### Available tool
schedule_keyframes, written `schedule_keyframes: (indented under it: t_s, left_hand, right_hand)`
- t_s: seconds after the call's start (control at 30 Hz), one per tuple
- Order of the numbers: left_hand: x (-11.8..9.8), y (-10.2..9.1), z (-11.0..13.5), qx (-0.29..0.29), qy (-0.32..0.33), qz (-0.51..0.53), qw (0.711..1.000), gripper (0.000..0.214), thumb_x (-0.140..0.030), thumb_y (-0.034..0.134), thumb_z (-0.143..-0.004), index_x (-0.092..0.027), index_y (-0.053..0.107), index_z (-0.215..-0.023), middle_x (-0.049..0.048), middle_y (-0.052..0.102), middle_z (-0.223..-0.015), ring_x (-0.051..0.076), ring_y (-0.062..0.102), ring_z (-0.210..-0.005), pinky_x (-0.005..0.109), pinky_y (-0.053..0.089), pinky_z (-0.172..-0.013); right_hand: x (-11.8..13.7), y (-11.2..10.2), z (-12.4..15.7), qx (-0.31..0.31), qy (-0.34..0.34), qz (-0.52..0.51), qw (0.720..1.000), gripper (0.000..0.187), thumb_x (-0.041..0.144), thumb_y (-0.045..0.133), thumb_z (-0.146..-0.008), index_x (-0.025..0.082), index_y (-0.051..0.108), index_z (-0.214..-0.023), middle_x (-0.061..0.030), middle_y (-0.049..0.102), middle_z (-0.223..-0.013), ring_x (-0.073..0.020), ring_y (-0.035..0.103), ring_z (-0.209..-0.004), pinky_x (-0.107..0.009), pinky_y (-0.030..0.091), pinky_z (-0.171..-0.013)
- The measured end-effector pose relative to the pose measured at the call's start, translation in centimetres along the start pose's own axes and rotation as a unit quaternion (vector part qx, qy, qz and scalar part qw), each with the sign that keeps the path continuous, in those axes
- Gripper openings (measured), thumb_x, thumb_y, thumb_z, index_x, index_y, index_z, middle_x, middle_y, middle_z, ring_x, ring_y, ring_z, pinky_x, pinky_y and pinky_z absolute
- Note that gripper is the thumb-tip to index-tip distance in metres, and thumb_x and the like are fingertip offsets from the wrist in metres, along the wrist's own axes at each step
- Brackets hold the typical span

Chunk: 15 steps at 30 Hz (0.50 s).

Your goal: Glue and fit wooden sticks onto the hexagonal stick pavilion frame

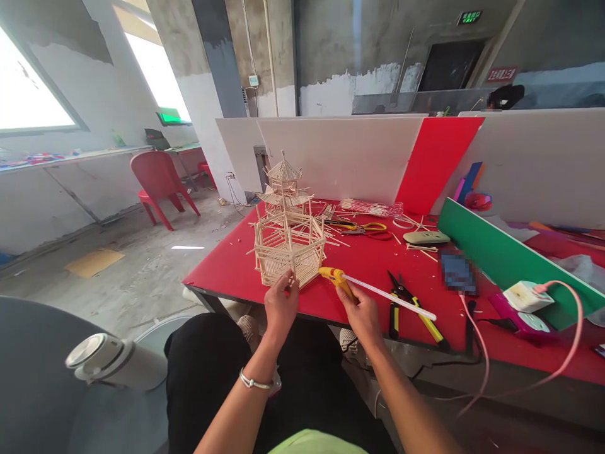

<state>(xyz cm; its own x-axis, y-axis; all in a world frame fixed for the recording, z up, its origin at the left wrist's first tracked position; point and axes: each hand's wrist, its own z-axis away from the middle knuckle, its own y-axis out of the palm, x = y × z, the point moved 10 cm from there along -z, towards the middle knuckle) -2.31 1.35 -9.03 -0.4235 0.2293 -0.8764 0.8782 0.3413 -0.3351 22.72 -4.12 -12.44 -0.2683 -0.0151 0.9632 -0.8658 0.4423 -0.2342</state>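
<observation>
A pagoda model (289,243) built of thin wooden sticks stands on the red table's near left part, with a tiered roof above a railed base. My left hand (282,302) is closed at the front lower edge of this model, thumb and fingertips pinched against its sticks; exactly which stick they grip is hidden. In my right hand (362,312) is a yellow glue gun (334,275), its nozzle pointing left at the model's lower right corner. A long white glue stick (392,296) juts out of the gun's back toward the right.
Yellow-and-black pliers (416,306) lie right of my right hand. Farther back are scissors (373,228), loose sticks and a plastic packet of sticks (368,208). A phone (457,272), a power strip (522,318) with a pink cable and a green board (515,258) occupy the right side.
</observation>
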Motion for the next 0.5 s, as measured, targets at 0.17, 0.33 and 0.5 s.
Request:
schedule_keyframes:
  t_s: [0.17,0.33,0.5]
  left_hand:
    - [-0.8,-0.8,2.0,-0.022,0.033,0.037,0.999,0.036,-0.032,0.060,-0.087,-0.023,0.072,-0.120,0.0105,0.074,-0.111,0.018,0.064,-0.072,0.029,0.050,-0.063]
    - [-0.2,-6.3,1.3,-0.158,0.052,0.008,0.986,0.024,-0.033,0.059,-0.091,-0.021,0.074,-0.105,0.0090,0.066,-0.109,0.015,0.062,-0.076,0.027,0.051,-0.065]
    - [2.3,-8.7,-1.1,-0.177,0.018,-0.015,0.984,0.034,-0.032,0.064,-0.087,-0.021,0.067,-0.119,0.0108,0.059,-0.119,0.020,0.063,-0.096,0.027,0.053,-0.069]
  right_hand:
    - [-1.0,-2.0,0.0,-0.052,0.032,-0.016,0.998,0.068,0.067,0.065,-0.080,0.018,0.069,-0.127,-0.0113,0.072,-0.124,-0.0337,0.066,-0.117,-0.043,0.051,-0.101]
    - [-1.7,-1.1,-0.3,-0.043,0.046,-0.037,0.997,0.070,0.068,0.066,-0.077,0.019,0.070,-0.127,-0.0103,0.073,-0.121,-0.0318,0.069,-0.112,-0.039,0.056,-0.094]
    - [-1.6,-1.3,-0.3,-0.066,0.042,-0.017,0.997,0.070,0.068,0.065,-0.078,0.019,0.069,-0.127,-0.0108,0.073,-0.121,-0.0323,0.069,-0.112,-0.040,0.054,-0.095]
